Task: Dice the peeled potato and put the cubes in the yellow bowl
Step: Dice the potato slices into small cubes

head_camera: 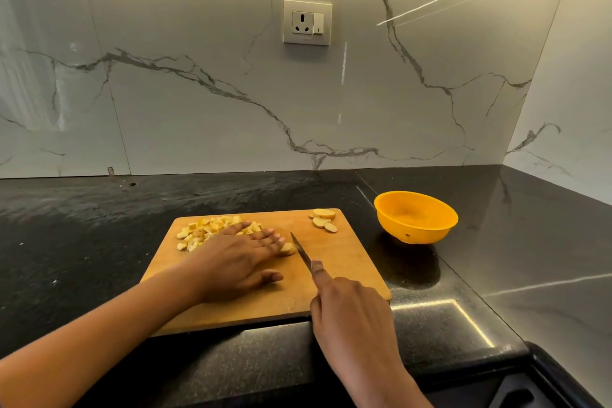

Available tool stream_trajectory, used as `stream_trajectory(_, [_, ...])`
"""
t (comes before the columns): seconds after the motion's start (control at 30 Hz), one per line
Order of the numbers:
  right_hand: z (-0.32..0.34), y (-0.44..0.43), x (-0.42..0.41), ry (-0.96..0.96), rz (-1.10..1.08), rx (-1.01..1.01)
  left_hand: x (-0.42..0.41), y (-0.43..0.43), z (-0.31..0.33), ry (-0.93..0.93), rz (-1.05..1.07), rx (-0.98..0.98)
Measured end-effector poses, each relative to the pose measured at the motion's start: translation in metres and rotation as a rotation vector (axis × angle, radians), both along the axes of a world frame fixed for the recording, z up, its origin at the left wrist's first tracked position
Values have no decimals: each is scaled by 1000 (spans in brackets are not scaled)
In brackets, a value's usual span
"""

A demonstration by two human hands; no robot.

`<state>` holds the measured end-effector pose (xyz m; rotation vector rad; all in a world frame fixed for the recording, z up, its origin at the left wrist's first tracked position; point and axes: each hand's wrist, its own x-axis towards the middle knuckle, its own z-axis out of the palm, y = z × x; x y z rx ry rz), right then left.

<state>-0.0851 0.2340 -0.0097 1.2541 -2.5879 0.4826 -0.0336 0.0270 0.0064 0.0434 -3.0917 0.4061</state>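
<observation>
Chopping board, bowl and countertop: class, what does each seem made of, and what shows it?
Chopping board: probably wood, matt, warm brown, faint grain.
Yellow bowl: likely plastic, smooth, even colour, thin rim.
Countertop: seemingly dark stone, speckled, glossy reflections.

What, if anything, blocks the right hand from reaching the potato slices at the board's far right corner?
Likely yes: only bare cutting board lies between the right hand and the slices, though its fingers grip the knife.
</observation>
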Motion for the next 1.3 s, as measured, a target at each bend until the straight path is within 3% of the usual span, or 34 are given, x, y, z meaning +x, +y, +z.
stream_trajectory(0.37, [0, -1, 3, -7, 11, 2, 3, -29, 5, -193, -163, 80])
stream_trajectory(0.67, [3, -16, 2, 36, 10, 140, 0, -37, 0, -160, -209, 174])
stream_trajectory(0.83, [11, -25, -1, -1, 65, 249, 2, -35, 0, -134, -212, 125])
stream_trajectory(1.3, [7, -2, 5, 37, 24, 62, 8, -35, -3, -62, -206, 124])
